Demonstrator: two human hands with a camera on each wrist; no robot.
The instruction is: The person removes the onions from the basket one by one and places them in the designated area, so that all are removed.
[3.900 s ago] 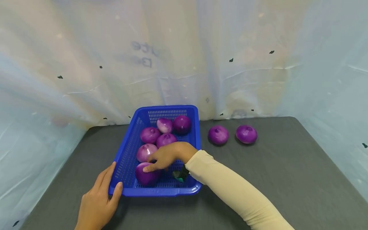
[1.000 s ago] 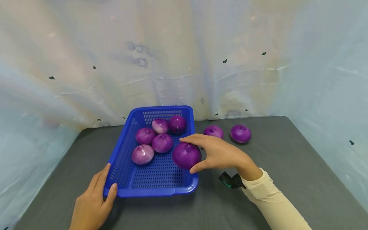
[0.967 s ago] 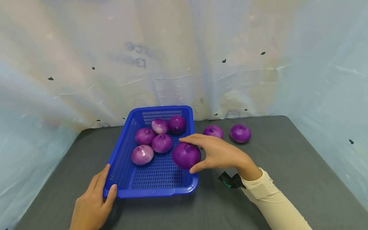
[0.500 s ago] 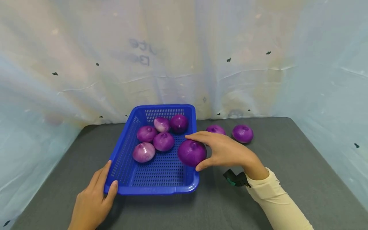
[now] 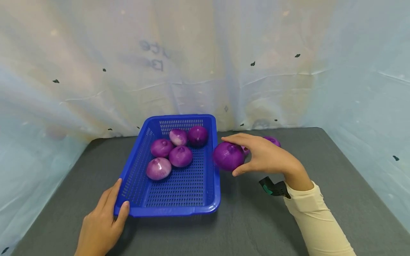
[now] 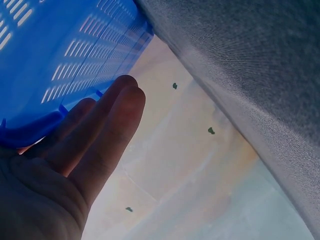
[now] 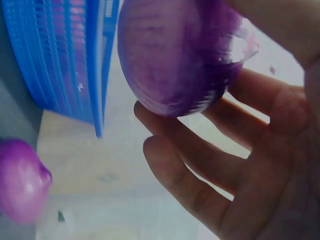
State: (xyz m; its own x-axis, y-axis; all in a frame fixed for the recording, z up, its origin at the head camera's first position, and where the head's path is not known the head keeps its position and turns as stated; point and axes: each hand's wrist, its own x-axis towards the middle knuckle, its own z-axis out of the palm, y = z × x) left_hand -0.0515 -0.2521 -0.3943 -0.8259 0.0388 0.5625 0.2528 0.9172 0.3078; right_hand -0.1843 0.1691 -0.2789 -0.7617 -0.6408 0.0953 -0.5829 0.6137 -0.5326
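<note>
My right hand (image 5: 269,156) holds a red onion (image 5: 228,156) between thumb and fingers, just past the right rim of a blue plastic basket (image 5: 171,212). In the right wrist view, the held onion (image 7: 175,55) hangs beside the basket wall (image 7: 65,60), with two fingers extended below it. At the basket's near left corner, my left hand (image 5: 100,218) touches the rim, thumb at the front. The left wrist view shows its straight fingers (image 6: 107,142) along the outer wall. Several red onions, one of them a paler onion (image 5: 158,168), lie in the basket's left and far part.
Behind my right hand, two more onions rest on the dark grey table (image 5: 250,227); the farther onion (image 5: 273,140) is partly covered by the hand. The right wrist view shows an onion (image 7: 22,182) on the table. Plastic sheeting (image 5: 198,64) surrounds the far edge and sides.
My right hand has lifted the onion from the basket's near part, carried it right and slightly away, past the right rim. The left hand has stayed at the corner.
</note>
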